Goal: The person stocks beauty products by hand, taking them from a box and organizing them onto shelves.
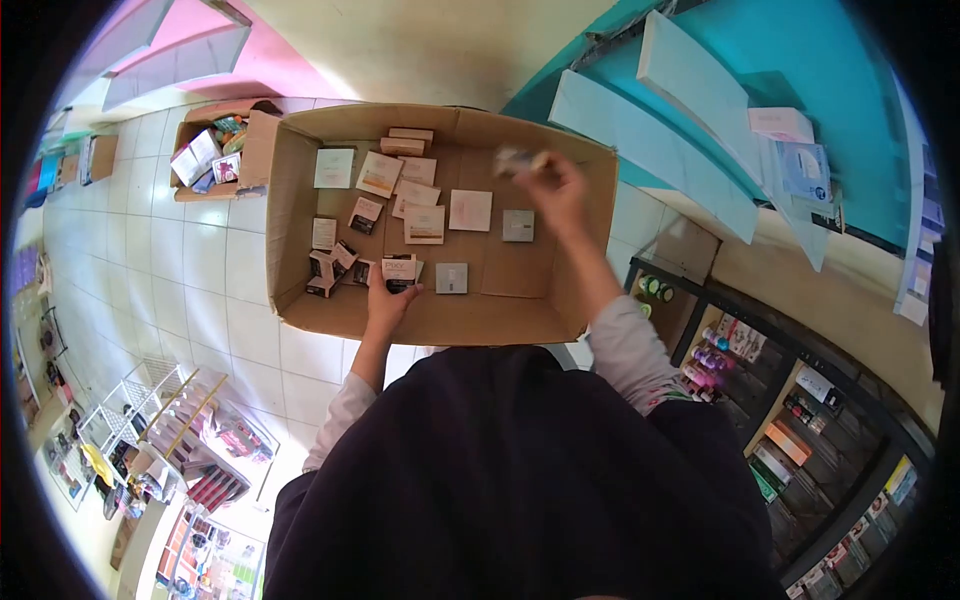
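Note:
A large cardboard box (520, 320) lies before me with several small product boxes spread over its bottom. My left hand (387, 302) is at the near side, its thumb and fingers around a small pink-and-black box (400, 268). My right hand (557, 192) is raised over the far right part of the carton. It pinches a small box (518, 162), blurred by motion, so its print is unreadable. Below that hand lies a grey square box (518, 225), with a pale pink box (470, 210) to its left. Another grey square box (451, 278) sits right of my left hand.
A smaller open carton (262, 150) full of packages stands to the left on the tiled floor (205, 250). White shelves (650, 140) jut from the turquoise wall at right. A dark-framed display case (735, 310) with goods is at lower right.

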The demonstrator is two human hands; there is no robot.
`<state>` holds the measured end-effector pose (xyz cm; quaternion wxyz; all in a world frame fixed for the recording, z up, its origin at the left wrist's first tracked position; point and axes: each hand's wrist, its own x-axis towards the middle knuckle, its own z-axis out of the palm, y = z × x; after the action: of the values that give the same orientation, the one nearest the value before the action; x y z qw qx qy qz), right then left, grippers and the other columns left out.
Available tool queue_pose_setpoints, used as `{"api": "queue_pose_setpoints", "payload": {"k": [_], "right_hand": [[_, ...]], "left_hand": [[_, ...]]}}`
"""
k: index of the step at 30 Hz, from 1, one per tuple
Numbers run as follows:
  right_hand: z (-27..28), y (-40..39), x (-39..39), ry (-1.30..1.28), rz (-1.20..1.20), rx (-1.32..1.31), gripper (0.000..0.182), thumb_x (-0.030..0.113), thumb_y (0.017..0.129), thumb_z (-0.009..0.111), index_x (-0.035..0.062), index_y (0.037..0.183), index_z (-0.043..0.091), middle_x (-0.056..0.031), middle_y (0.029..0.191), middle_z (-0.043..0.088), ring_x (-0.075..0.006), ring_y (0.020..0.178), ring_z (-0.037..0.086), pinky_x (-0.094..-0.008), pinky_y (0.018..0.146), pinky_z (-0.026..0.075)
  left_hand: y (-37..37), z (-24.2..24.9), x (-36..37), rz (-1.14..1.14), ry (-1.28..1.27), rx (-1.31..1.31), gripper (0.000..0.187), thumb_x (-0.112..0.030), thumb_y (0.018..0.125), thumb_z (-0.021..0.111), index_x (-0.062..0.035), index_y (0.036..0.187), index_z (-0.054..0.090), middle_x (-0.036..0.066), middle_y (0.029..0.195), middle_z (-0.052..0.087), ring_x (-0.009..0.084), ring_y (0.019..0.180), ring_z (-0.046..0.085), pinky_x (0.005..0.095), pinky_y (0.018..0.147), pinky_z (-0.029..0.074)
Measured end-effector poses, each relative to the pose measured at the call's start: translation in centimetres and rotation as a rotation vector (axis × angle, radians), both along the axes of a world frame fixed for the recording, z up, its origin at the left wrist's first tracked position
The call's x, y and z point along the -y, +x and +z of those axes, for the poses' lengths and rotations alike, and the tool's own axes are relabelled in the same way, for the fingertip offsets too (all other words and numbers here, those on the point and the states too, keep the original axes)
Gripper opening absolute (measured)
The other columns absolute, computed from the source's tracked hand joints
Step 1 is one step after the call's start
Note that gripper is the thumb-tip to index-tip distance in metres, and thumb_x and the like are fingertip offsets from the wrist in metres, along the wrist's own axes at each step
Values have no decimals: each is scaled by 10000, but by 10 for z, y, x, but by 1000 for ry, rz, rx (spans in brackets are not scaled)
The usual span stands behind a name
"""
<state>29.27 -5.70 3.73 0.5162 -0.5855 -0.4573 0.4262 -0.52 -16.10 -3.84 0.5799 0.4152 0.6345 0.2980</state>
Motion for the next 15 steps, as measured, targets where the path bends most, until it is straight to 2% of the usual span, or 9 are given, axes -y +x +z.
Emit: {"api": "queue_pose_setpoints", "payload": {"k": [1,2,4,6,8,15], "right_hand": [[34,22,-11,22,-43,53,285,67,735,725,16,983,596,-52,930,627,-118,854,588,-267,758,483],[27,56,-25,-57,-206,285,327,72,730,729,-6,1018,596,-67,935,640,-135,868,596,-272,764,485],[26,100,-59,108,-320,393,408,139,715,753,5,1069,601,-85,928,660,-167,856,623,-293,765,490],[18,131,-87,-8,-215,653,397,119,742,729,20,1096,580,-63,965,659,-168,897,615,-279,796,469],[-8,155,-113,10,-119,645,403,132,742,732,32,1103,581,-61,971,659,-155,909,613,-280,802,466],[-20,167,-129,-47,105,605,404,148,739,737,76,1107,587,-49,964,663,-153,905,622,-282,802,470]], "left_hand": [[3,3,3,3,21,-22,610,-11,626,763,-7,1141,436,107,997,578,203,931,560,307,830,452],[6,10,5,6,19,-16,610,-6,628,760,-6,1144,435,106,1004,577,202,935,558,306,832,450],[14,26,9,12,13,-6,611,5,632,754,-5,1152,432,103,1018,573,198,942,554,305,837,448],[22,31,16,65,13,50,605,6,639,747,-4,1154,430,102,1021,571,194,940,553,303,836,447],[28,30,22,93,9,70,600,6,643,742,-3,1154,428,101,1022,570,190,939,551,300,835,446],[35,35,28,71,7,23,586,8,650,735,-7,1145,424,98,1018,571,184,938,553,298,832,445]]}}
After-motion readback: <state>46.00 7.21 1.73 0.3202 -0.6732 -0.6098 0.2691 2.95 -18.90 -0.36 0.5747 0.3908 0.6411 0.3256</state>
